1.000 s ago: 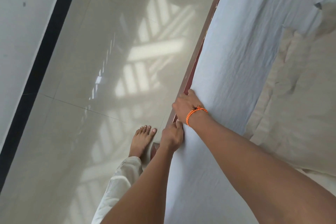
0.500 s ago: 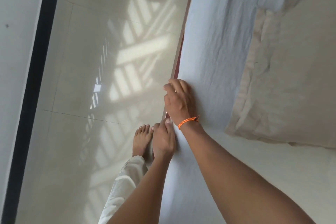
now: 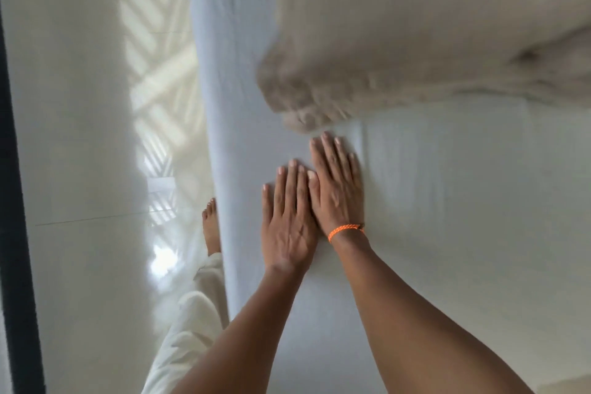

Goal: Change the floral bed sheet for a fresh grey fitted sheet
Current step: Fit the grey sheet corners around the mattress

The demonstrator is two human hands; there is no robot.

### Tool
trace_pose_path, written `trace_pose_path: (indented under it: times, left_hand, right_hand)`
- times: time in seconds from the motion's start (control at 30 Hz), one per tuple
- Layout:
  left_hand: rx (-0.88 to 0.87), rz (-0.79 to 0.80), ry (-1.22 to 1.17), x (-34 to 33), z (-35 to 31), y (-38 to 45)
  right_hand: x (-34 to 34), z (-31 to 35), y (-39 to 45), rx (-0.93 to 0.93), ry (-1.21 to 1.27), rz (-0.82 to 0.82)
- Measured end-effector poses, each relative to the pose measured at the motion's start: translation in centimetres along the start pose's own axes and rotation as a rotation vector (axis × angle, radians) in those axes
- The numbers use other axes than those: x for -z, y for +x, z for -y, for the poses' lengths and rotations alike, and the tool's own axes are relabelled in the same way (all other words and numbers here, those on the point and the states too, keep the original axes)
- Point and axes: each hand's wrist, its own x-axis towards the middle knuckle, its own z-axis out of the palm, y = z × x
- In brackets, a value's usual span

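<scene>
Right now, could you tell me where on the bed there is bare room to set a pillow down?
Bare sheet lies right of the right hand, below the blanket. Crowded: both hands, left hand included, press flat near the bed's edge, and the blanket covers the top.

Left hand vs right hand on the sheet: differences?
The left hand lies nearer the bed edge; the right hand lies further in, reaching closer to the beige pillow. The right wrist wears an orange band; the left wrist is bare. Both press flat, fingers straight, side by side on the grey sheet.
</scene>
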Motion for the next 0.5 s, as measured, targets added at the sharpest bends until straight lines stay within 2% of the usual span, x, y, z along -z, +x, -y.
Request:
trace_pose_path:
  times: [0.13,0.5]
  left_hand:
    - [0.018,0.018,0.037,-3.6,-6.5,-3.7]
    - [-0.249,0.135,0.101,-14.3,-29.4,-15.3]
  right_hand:
    - [1.4,-7.6,-6.0,-0.100,-0.037,-0.026]
    - [4.3,-31.6,-23.4,-0.355,-0.031,-0.065]
